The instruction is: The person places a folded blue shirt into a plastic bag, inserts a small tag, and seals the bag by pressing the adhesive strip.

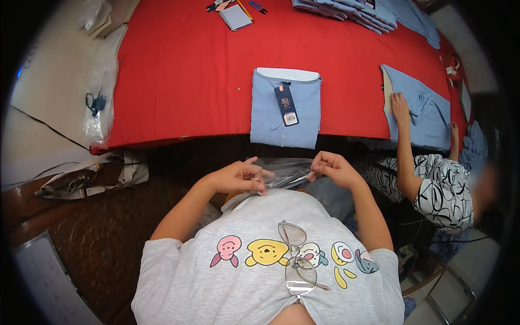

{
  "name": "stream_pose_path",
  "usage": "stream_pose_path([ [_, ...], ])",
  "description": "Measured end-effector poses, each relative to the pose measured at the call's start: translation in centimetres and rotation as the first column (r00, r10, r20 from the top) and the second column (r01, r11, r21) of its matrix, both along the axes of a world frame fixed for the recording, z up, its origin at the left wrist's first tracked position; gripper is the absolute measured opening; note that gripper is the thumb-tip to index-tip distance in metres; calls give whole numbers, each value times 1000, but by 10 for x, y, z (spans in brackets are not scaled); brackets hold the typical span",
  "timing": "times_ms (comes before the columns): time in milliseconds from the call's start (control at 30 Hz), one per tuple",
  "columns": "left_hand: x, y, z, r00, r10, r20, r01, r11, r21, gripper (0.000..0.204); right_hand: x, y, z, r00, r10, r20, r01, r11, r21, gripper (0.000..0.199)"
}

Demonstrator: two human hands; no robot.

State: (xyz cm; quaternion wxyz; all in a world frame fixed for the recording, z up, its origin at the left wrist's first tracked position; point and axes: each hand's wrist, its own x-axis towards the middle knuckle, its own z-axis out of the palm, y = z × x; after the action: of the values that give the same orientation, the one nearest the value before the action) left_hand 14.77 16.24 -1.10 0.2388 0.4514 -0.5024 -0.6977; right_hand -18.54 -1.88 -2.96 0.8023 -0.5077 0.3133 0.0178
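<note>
In front of my body, my right hand pinches the edge of a clear plastic bag. My left hand is at the bag's other side, its fingers bent and partly apart; whether they grip the film is hard to make out. Just beyond the bag, a folded light blue shirt lies at the near edge of the table, with a white board showing at its top. A dark blue hang tag with a white label rests on the shirt front.
A red cloth covers the table. Folded blue garments are stacked at the far right. A notepad, a pencil and thread snips lie at the back. On the right, a co-worker's hand handles another blue garment. Scissors lie on plastic at left.
</note>
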Motion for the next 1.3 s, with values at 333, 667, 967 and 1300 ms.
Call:
stream_pose_path([
  [333,35,-24,-75,584,-170,794,394,914,-94,23,42,20,-28,873,417,-253,-488,759,-430,18],
  [667,54,-58,-78,506,93,857,397,857,-328,19,59,28,-82,973,74,-216,-188,801,-568,20],
  [967,50,-76,-63,563,223,796,215,890,-402,14,34,28,-82,958,-152,-243,19,880,-475,13],
  [1300,10,-88,-85,523,350,777,208,831,-515,9,-7,4,-101,890,-449,-79,263,647,-715,11],
])
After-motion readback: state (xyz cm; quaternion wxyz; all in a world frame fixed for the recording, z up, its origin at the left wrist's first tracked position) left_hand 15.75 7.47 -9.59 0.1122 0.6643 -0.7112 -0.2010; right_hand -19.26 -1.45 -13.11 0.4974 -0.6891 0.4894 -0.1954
